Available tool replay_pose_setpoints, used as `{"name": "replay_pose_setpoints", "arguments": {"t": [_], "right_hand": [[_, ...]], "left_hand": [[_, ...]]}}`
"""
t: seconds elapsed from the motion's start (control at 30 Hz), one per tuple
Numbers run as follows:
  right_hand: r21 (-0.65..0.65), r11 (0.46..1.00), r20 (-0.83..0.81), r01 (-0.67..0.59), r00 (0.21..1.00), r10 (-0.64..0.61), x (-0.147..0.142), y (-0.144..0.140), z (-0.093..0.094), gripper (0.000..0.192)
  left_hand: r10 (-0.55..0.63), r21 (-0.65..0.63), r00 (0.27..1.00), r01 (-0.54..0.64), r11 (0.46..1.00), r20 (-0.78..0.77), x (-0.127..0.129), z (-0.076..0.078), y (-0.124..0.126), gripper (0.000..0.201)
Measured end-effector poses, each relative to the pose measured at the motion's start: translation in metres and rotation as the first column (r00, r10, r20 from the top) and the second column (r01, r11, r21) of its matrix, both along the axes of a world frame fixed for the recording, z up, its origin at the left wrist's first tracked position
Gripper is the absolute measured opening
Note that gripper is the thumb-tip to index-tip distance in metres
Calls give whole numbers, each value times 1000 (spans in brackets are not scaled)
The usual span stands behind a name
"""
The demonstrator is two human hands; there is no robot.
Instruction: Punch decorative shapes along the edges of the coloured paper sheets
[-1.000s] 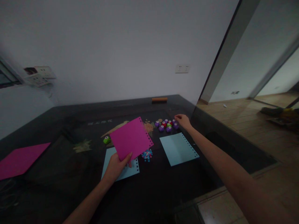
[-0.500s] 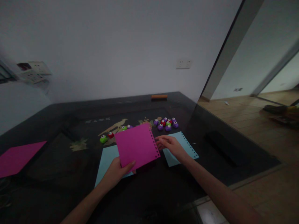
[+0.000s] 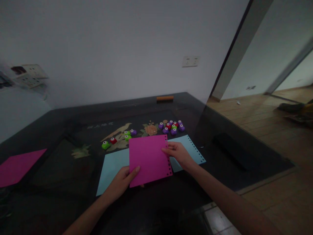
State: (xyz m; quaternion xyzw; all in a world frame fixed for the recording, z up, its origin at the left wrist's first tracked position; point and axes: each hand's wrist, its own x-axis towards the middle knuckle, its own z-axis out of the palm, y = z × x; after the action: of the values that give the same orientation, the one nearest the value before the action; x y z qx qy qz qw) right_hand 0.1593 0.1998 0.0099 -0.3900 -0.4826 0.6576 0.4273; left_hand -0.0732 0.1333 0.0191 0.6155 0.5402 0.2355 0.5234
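I hold a magenta paper sheet [image 3: 149,159] with small holes punched along its right edge over a dark table [image 3: 61,130]. My left hand [image 3: 122,182] grips its lower left corner, thumb on top. My right hand [image 3: 176,153] pinches the punched right edge. Under the sheet lie two light blue papers, one on the left [image 3: 111,168] and one on the right [image 3: 190,150], the right one also punched along its edge.
A cluster of small purple, red and green craft punches [image 3: 171,126] sits beyond the papers; a few more punches [image 3: 117,138] lie to the left. Another magenta sheet [image 3: 17,166] rests at the table's left edge. An orange bar [image 3: 165,98] lies at the far edge.
My right hand came back from the cluster of punches and took hold of the magenta sheet's punched edge. The sheet has dropped lower and flatter, covering the paper bits seen earlier.
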Motion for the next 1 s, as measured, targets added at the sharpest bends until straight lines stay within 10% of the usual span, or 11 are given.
{"name": "replay_pose_setpoints", "arguments": {"t": [0.33,0.6,0.73,1.0], "right_hand": [[15,997,-13,74,997,-74,14,6,-3,27],[6,955,-23,296,955,-296,77,31,14,25],[-28,933,75,359,931,-356,107,36,12,24],[-28,963,212,267,943,-255,124,39,-8,25]], "left_hand": [[-52,41,993,48,998,110,18,8,2,48],[48,260,969,-112,959,242,51,17,34,36],[69,474,991,-115,873,113,71,16,43,24],[-88,765,960,264,587,-264,94,-21,28,32]]}}
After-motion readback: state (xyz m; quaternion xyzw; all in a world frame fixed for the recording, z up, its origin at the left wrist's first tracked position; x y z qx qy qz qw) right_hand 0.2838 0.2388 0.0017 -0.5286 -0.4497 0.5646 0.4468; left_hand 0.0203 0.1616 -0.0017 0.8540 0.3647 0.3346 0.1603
